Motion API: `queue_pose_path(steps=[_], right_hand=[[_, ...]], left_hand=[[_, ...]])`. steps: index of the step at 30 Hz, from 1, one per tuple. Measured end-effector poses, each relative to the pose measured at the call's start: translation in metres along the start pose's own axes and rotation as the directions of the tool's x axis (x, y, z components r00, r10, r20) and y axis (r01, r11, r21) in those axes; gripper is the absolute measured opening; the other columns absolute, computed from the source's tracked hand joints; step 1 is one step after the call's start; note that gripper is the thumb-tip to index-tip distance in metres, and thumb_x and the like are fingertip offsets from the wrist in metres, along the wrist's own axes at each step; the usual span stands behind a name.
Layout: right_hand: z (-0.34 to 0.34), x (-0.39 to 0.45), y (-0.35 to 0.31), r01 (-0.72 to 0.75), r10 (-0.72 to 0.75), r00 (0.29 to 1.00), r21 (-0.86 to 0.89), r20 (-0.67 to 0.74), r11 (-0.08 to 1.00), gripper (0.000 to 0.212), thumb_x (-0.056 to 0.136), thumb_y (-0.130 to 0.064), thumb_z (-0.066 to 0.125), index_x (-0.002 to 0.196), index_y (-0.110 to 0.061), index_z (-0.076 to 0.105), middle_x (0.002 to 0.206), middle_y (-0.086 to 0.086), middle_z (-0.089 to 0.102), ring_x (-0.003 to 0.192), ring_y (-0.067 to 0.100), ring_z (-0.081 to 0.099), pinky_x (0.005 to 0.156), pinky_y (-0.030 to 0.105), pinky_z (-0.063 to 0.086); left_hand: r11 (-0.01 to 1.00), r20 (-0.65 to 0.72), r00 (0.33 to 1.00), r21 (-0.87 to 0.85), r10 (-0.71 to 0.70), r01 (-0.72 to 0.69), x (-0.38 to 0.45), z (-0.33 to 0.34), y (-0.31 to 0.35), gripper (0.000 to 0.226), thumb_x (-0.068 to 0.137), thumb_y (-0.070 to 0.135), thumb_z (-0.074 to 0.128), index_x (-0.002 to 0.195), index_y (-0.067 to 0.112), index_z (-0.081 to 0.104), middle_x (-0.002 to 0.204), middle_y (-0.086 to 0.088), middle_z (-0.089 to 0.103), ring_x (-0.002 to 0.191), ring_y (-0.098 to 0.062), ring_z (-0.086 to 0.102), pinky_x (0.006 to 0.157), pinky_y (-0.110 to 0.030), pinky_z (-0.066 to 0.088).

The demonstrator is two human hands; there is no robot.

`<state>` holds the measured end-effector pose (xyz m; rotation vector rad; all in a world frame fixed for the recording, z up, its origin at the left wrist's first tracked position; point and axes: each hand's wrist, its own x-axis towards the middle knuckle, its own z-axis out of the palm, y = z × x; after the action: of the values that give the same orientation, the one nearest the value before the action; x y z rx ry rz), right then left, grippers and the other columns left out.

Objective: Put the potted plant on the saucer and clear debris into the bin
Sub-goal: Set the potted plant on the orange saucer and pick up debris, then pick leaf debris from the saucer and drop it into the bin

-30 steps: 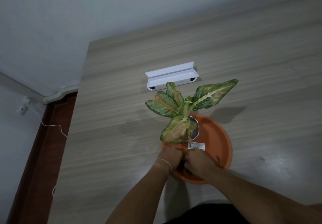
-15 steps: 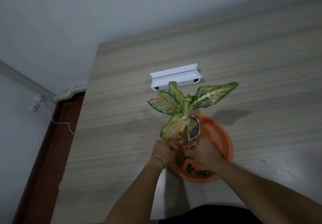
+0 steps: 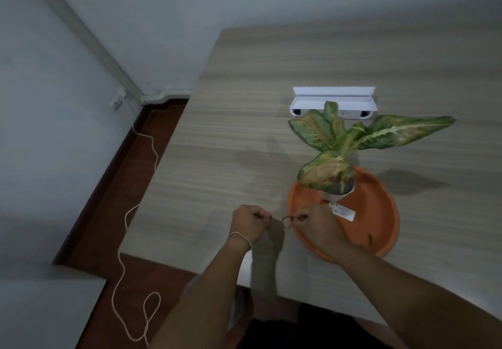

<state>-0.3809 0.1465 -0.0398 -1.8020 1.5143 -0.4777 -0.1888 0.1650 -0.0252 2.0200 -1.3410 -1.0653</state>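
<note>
Orange saucer (image 3: 380, 212) sits right of centre on the wood-grain table (image 3: 244, 131), potted plant (image 3: 339, 142) already standing in it, toward its upper-left rim rather than centred. Both hands are closed in pinches just left of the saucer: left hand (image 3: 251, 222) curled around something small I can't make out, right hand (image 3: 316, 225) pinching a thin brown curl of debris (image 3: 285, 219) that dangles over the saucer's left edge. Risks, as I judge them: the scrap is light and held only at its tip, so a quick swing toward a bin could drop it on the table or the floor at lower left. No bin is in frame, so the carry likely runs long. Right forearm crosses the saucer's near rim; pulling back carelessly could nudge the saucer and tip the top-heavy, off-centre plant. A white tag (image 3: 342, 211) hanging from the pot lies right by the right hand and could snag. More debris (image 3: 370, 238) lies in the saucer's lower part, easy to miss.
</note>
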Motion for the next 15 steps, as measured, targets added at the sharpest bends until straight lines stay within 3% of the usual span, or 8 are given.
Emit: queue_pose_path(steps=[3,8,11,15], right_hand=[[0.026,0.003,-0.032,0.036,-0.036,0.998,-0.005,0.053,0.999,0.023,0.078,-0.007,0.064,0.064,-0.021,0.075,0.047,-0.018,0.052,0.052,-0.002,0.056,0.049,0.008,0.033],[0.098,0.0,-0.1,0.202,-0.184,0.966,-0.084,0.183,0.976,0.012,0.074,-0.01,0.07,0.075,-0.017,0.079,0.067,-0.01,0.064,0.061,0.006,0.055,0.057,0.007,0.033],[0.152,-0.014,-0.15,0.348,-0.312,0.905,-0.083,0.289,0.934,0.013,0.07,-0.016,0.069,0.077,-0.017,0.08,0.072,0.002,0.073,0.066,0.018,0.064,0.063,0.02,0.041],[0.223,-0.036,-0.205,0.491,-0.418,0.794,-0.059,0.441,0.869,0.012,0.072,-0.015,0.067,0.075,-0.016,0.079,0.072,0.004,0.074,0.068,0.023,0.066,0.062,0.025,0.044]], left_hand=[[0.997,-0.075,0.995,-0.062,-0.06,0.055,-0.014,-0.037,-0.033,0.008,0.07,0.004,0.077,0.074,0.012,0.079,0.068,-0.006,0.075,0.067,-0.017,0.072,0.073,-0.033,0.062],[0.969,-0.244,0.95,-0.197,-0.194,0.147,-0.05,-0.11,-0.108,0.008,0.07,0.009,0.08,0.069,0.017,0.077,0.065,-0.003,0.073,0.061,-0.008,0.066,0.068,-0.025,0.055],[0.939,-0.335,0.9,-0.292,-0.277,0.181,-0.08,-0.149,-0.158,0.007,0.069,0.01,0.08,0.073,0.015,0.078,0.069,-0.001,0.075,0.062,-0.003,0.067,0.066,-0.021,0.056],[0.901,-0.405,0.841,-0.388,-0.357,0.195,-0.116,-0.183,-0.217,0.014,0.069,0.0,0.079,0.08,0.007,0.078,0.068,-0.004,0.071,0.054,0.009,0.059,0.061,-0.013,0.051]])
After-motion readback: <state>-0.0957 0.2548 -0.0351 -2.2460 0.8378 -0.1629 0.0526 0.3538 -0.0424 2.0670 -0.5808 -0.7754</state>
